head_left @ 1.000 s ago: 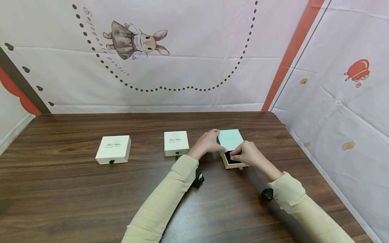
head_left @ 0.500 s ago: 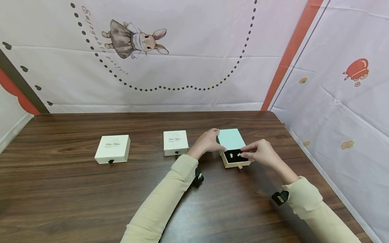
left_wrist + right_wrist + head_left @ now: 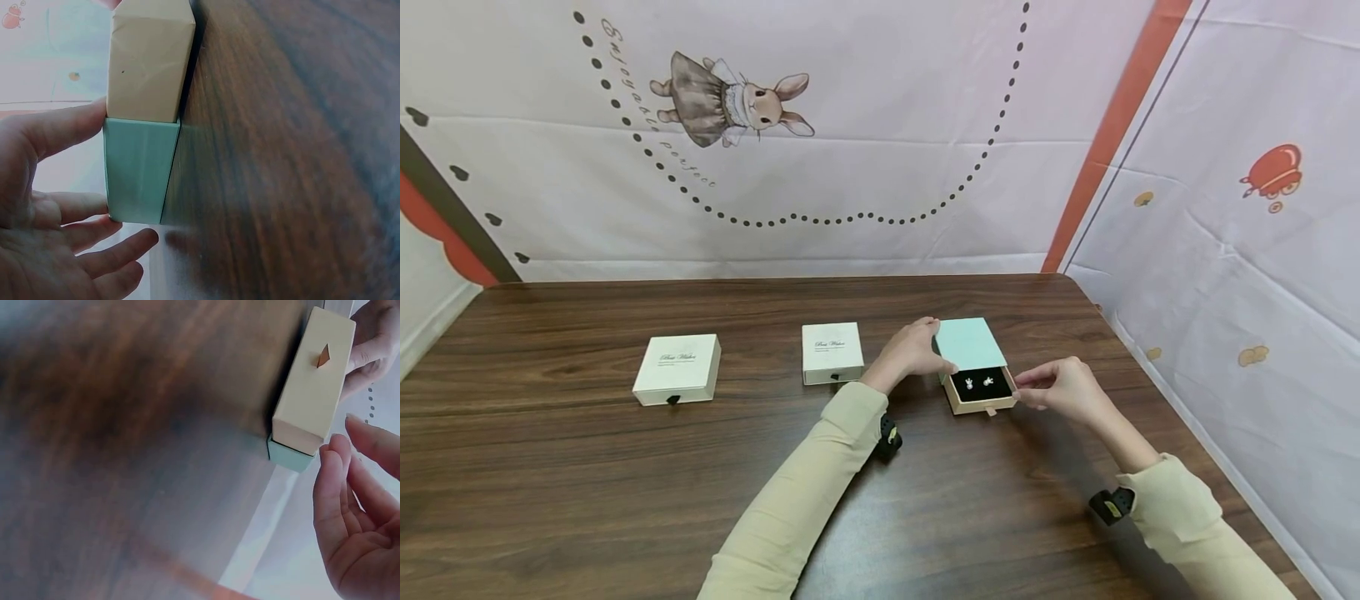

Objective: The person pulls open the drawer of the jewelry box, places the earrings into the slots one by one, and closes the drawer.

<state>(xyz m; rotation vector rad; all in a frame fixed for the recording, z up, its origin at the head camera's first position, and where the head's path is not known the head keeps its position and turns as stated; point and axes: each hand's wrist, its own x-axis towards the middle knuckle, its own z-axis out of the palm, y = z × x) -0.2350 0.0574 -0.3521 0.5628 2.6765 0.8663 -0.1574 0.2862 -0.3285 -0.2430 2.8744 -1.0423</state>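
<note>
A mint-green jewelry box [image 3: 970, 343] stands at the right of the table with its cream drawer [image 3: 973, 407] pulled partway out. Two small silvery earrings [image 3: 988, 382] sit on the black pad [image 3: 997, 392] in the drawer. My left hand [image 3: 912, 350] holds the mint sleeve, thumb near the seam with the drawer and fingertips at the far edge, as the left wrist view [image 3: 140, 172] of the sleeve shows. Beside the drawer's right side is my right hand [image 3: 1067, 387], its fingers [image 3: 329, 478] close to the drawer's corner and holding nothing; whether they touch it I cannot tell.
Two white lidded-looking boxes with black pull tabs lie on the dark wooden table [image 3: 625, 500]: one white box [image 3: 677, 368] at the left, another white box [image 3: 832, 353] left of my left hand. A printed white cloth [image 3: 880, 167] hangs behind the table.
My right hand has come off the earrings and moved right to the drawer's side, leaving both earrings in view on the black pad. The left hand has stayed on the mint box.
</note>
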